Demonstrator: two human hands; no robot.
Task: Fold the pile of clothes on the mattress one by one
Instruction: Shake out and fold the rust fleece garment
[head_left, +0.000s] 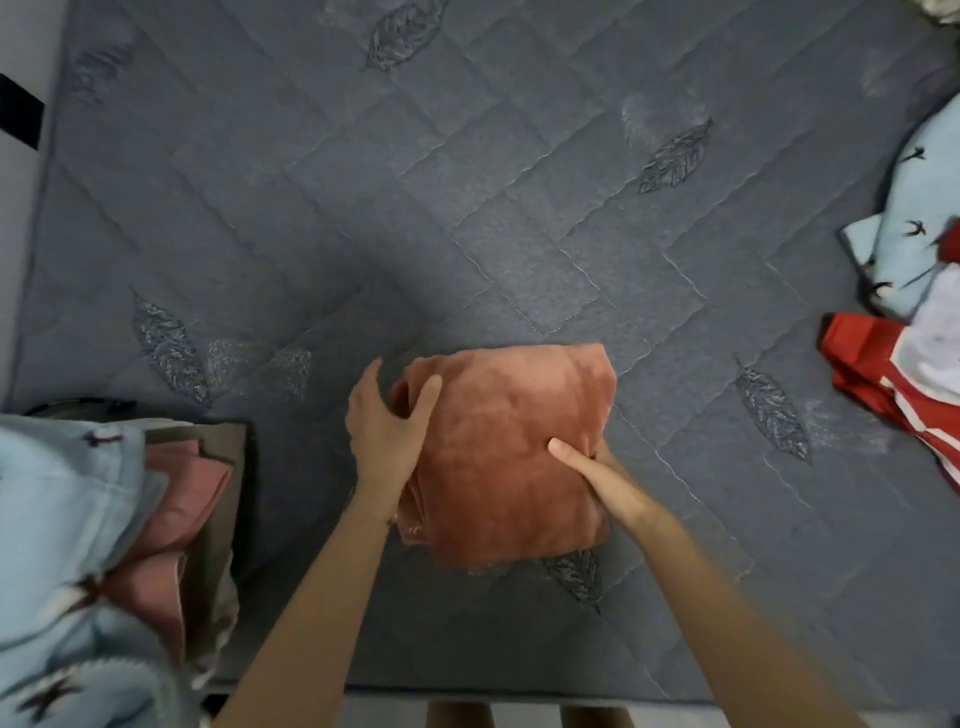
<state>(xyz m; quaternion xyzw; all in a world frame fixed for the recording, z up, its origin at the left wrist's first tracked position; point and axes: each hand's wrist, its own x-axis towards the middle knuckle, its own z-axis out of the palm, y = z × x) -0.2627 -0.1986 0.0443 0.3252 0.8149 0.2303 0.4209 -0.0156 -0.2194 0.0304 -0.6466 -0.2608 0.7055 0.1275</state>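
Left hand (384, 431), right hand (597, 475) on rust cloth (498, 441) near mattress (467, 208) edge

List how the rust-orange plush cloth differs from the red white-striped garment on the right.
The rust-orange plush cloth is folded into a compact block; the red white-striped garment lies crumpled on the grey quilted mattress. The cloth is plain; the garment has white stripes. The left hand and right hand hold the cloth; no hand touches the garment. Both are reddish fabric.

Rust-orange folded cloth (511, 452); grey leaf-stitched mattress (363, 208).
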